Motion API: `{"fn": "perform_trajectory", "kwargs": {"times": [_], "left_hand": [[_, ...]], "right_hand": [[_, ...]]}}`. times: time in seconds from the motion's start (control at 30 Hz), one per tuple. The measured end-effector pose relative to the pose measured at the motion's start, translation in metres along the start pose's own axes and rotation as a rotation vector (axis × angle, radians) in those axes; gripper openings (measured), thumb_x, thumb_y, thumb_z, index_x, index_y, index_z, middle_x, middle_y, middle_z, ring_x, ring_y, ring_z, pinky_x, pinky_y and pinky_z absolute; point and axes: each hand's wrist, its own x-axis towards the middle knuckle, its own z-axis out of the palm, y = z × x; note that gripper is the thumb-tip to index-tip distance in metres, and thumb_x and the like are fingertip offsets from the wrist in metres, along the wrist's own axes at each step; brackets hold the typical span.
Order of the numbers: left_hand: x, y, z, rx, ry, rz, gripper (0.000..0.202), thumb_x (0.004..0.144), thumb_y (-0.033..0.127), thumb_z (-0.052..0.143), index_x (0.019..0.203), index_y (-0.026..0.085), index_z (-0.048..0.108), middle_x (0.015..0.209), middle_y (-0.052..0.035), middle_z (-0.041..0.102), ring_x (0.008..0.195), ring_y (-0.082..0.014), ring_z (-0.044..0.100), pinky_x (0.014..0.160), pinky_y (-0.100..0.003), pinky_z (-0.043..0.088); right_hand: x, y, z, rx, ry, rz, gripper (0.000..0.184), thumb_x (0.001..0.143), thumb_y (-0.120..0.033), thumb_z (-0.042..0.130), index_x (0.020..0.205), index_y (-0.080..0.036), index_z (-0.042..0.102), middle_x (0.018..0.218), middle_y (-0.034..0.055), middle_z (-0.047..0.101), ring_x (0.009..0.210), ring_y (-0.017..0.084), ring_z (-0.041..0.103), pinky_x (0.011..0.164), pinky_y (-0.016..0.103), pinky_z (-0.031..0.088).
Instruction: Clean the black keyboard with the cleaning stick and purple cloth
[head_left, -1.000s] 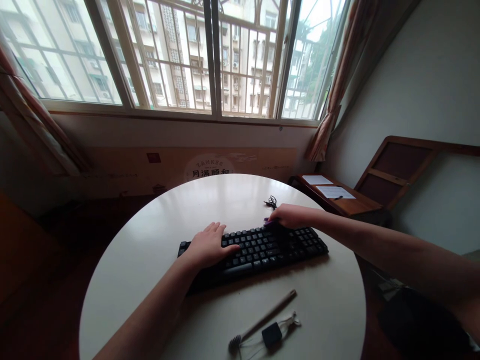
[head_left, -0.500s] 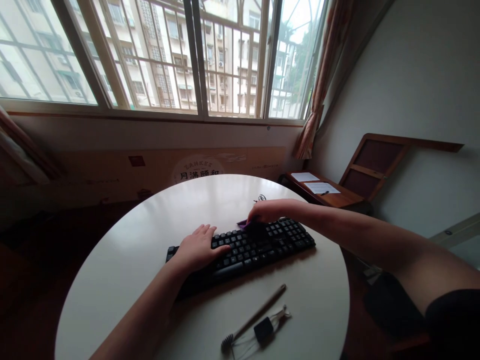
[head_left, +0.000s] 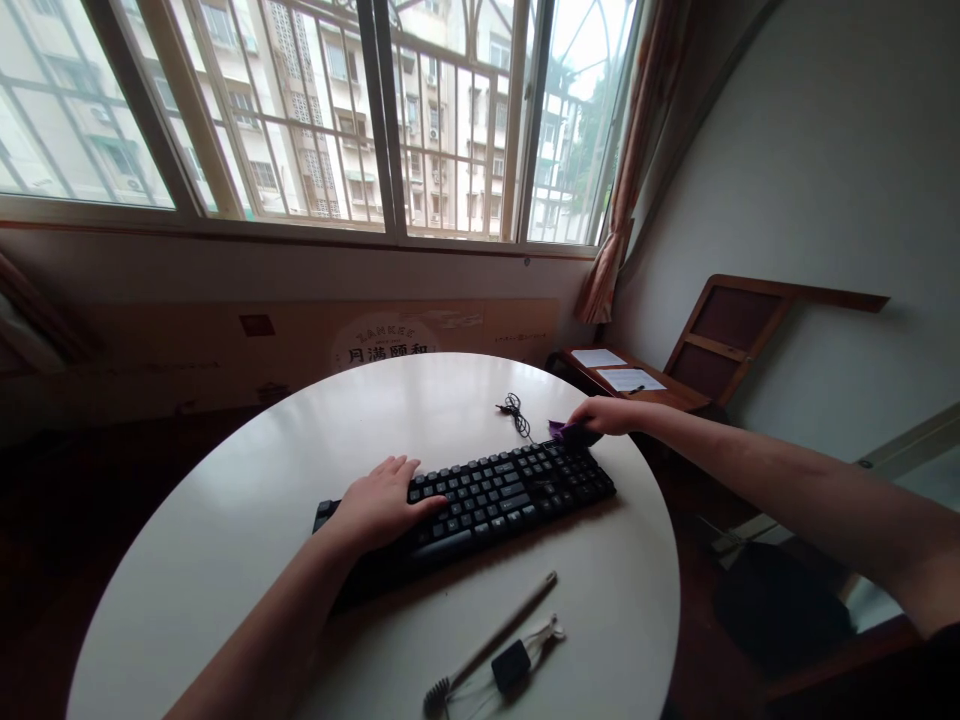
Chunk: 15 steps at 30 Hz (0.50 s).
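Note:
A black keyboard (head_left: 499, 495) lies at a slant across the round white table (head_left: 217, 520). My left hand (head_left: 379, 505) rests flat on the keyboard's left part, fingers reaching over the far edge and thumb stretched along the keys; it is open and covers the keys under it. Above the keyboard's far right corner, my right hand (head_left: 611, 415) is closed on a purple cloth (head_left: 571, 431), most of which hangs below the fingers. Whether the cloth presses on the keys is hard to see. The keyboard's coiled black cable (head_left: 515, 415) lies behind it.
Near the table's front lie a thin grey stick with a coiled end (head_left: 499, 635) and a small black block with a white cord (head_left: 511, 668). A wooden chair (head_left: 679, 385) with papers (head_left: 631, 380) stands beyond the table at right, below the window (head_left: 450, 120).
My right hand has moved right with the purple cloth, from the keyboard's middle far edge to its far right corner. My left hand stays on the keyboard. The view has shifted slightly.

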Motion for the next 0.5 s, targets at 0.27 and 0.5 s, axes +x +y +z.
{"fn": "perform_trajectory", "kwargs": {"times": [0.27, 0.5], "left_hand": [[0.0, 0.004, -0.006, -0.002, -0.032, 0.005, 0.09, 0.078, 0.078, 0.037, 0.142, 0.016, 0.045, 0.151, -0.0136, 0.038, 0.14, -0.034, 0.031, 0.109, -0.047, 0.033], [-0.001, 0.007, -0.01, -0.005, -0.036, 0.002, 0.086, 0.077, 0.076, 0.04, 0.14, 0.017, 0.048, 0.151, -0.0125, 0.039, 0.138, -0.034, 0.034, 0.108, -0.045, 0.035]], "right_hand": [[-0.049, -0.001, 0.048, 0.287, 0.198, 0.172, 0.028, 0.086, -0.024, 0.05, 0.099, -0.009, 0.07, 0.086, 0.0098, 0.073, 0.075, 0.017, 0.069, 0.068, 0.025, 0.056], [-0.101, -0.012, 0.067, 0.174, 0.258, 0.123, 0.022, 0.08, -0.019, 0.053, 0.089, -0.016, 0.073, 0.085, 0.0041, 0.072, 0.076, 0.018, 0.064, 0.067, 0.026, 0.049]]}}
